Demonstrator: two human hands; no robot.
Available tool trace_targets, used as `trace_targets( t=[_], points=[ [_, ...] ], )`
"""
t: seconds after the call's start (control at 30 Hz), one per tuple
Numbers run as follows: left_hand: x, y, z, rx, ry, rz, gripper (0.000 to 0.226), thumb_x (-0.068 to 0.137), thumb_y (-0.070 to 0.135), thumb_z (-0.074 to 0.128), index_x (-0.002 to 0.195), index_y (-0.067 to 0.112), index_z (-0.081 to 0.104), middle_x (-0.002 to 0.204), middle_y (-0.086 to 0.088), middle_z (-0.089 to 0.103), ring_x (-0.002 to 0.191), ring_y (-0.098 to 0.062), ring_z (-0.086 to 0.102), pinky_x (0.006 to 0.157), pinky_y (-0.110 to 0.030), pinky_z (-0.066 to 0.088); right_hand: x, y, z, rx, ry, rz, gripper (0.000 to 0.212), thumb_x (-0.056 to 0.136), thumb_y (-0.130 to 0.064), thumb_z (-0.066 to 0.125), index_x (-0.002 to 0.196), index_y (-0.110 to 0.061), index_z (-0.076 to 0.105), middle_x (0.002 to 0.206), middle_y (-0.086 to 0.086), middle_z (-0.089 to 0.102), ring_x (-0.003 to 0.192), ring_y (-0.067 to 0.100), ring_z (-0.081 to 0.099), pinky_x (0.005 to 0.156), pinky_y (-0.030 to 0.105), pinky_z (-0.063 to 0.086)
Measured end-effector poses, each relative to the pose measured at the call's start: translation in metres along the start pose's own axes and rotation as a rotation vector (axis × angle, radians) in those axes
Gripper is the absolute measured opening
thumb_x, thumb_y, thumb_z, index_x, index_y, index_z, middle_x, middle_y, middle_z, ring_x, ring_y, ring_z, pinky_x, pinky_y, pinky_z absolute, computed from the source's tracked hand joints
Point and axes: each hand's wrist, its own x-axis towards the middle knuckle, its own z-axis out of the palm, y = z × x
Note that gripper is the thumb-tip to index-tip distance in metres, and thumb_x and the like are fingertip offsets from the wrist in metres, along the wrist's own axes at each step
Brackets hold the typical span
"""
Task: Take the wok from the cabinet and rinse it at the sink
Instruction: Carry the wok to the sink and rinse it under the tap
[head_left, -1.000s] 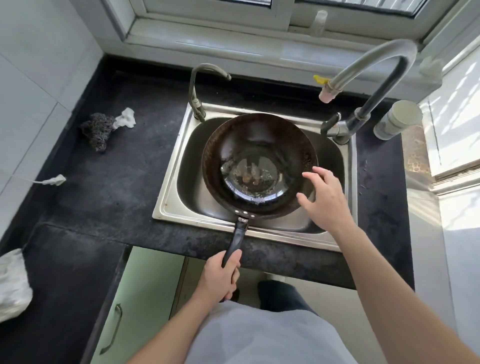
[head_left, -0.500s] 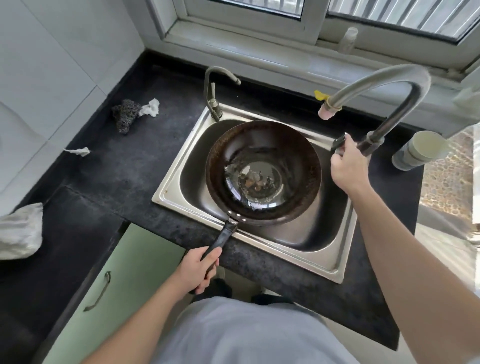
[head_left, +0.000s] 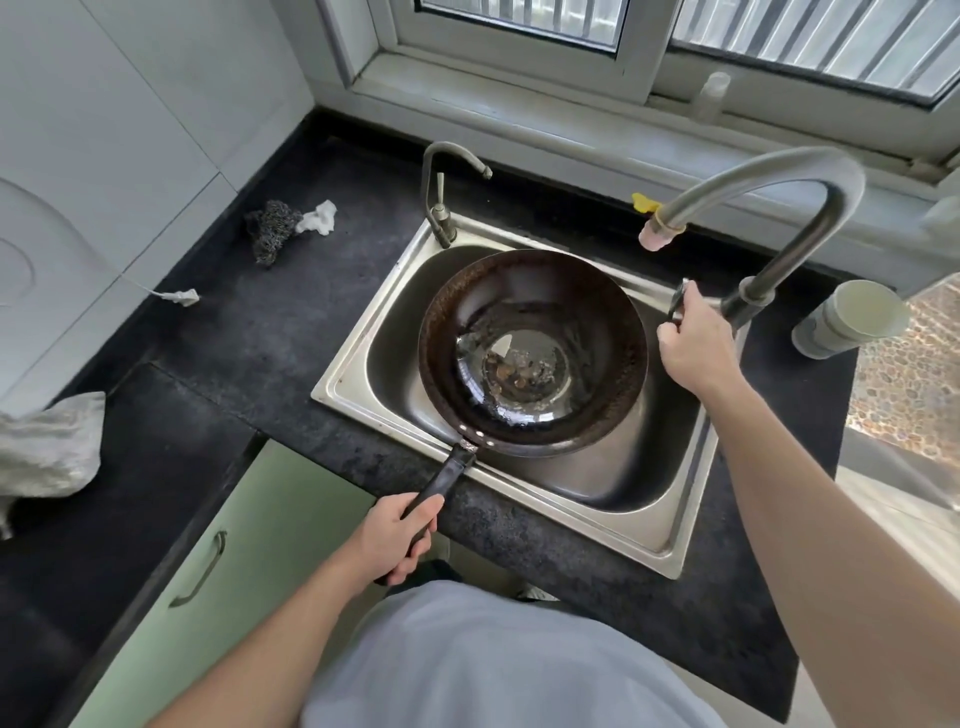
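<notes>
A dark, worn wok (head_left: 532, 353) with brown specks and a shiny wet centre sits in the steel sink (head_left: 675, 530). Its black handle points toward me over the sink's front rim. My left hand (head_left: 397, 538) is shut around the end of that handle. My right hand (head_left: 693, 343) grips the lever at the base of the tall curved faucet (head_left: 769, 182), to the right of the wok. The faucet's pink-tipped spout (head_left: 657, 236) hangs above the wok's far right rim. No water is visible from it.
A smaller tap (head_left: 441, 197) stands at the sink's back left corner. A steel scourer (head_left: 272, 231) and white rag lie on the black counter to the left. A pale jar (head_left: 847, 319) lies at the right. A green cabinet door (head_left: 228, 561) is below.
My right hand has gone from hovering over the wok's right rim to the faucet lever and now grips it. The left hand has kept hold of the handle. The view has shifted.
</notes>
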Motion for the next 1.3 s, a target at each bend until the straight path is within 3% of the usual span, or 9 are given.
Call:
trace_targets(
  t=[0.83, 1.0, 1.17, 1.3],
  points=[
    [0.002, -0.002, 0.000, -0.003, -0.008, 0.014, 0.033, 0.100, 0.032, 0.048, 0.081, 0.005, 0.050, 0.053, -0.007, 0.042, 0.034, -0.013, 0.032, 0.032, -0.017, 0.027, 0.005, 0.002, 0.003, -0.030, -0.049, -0.036, 0.073, 0.097, -0.012, 0.052, 0.159, -0.001, 0.015, 0.162, 0.019, 0.033, 0.147, 0.035, 0.034, 0.118, 0.043, 0.028],
    [0.000, -0.001, 0.001, -0.009, -0.009, 0.014, 0.033, 0.100, 0.032, 0.049, 0.082, 0.004, 0.051, 0.054, -0.008, 0.042, 0.033, -0.014, 0.033, 0.032, -0.017, 0.027, 0.006, 0.004, 0.005, -0.018, -0.033, -0.038, 0.072, 0.096, -0.014, 0.055, 0.158, -0.003, 0.019, 0.159, 0.020, 0.037, 0.144, 0.037, 0.039, 0.116, 0.047, 0.033],
    [0.001, -0.002, -0.001, -0.017, -0.020, 0.006, 0.032, 0.100, 0.033, 0.049, 0.085, 0.004, 0.051, 0.054, -0.006, 0.043, 0.034, -0.014, 0.033, 0.033, -0.018, 0.027, -0.006, 0.011, 0.010, 0.043, 0.043, -0.036, 0.053, 0.092, -0.013, 0.057, 0.142, 0.000, 0.043, 0.138, 0.023, 0.056, 0.128, 0.041, 0.051, 0.106, 0.052, 0.042],
    [0.003, -0.005, -0.003, -0.036, -0.055, 0.013, 0.031, 0.099, 0.033, 0.051, 0.088, 0.004, 0.052, 0.056, -0.005, 0.045, 0.034, -0.015, 0.033, 0.034, -0.018, 0.027, -0.046, 0.018, 0.019, 0.143, 0.103, 0.024, 0.062, 0.094, -0.010, 0.058, 0.152, -0.006, 0.037, 0.146, 0.016, 0.053, 0.134, 0.032, 0.051, 0.113, 0.047, 0.040]
  ],
)
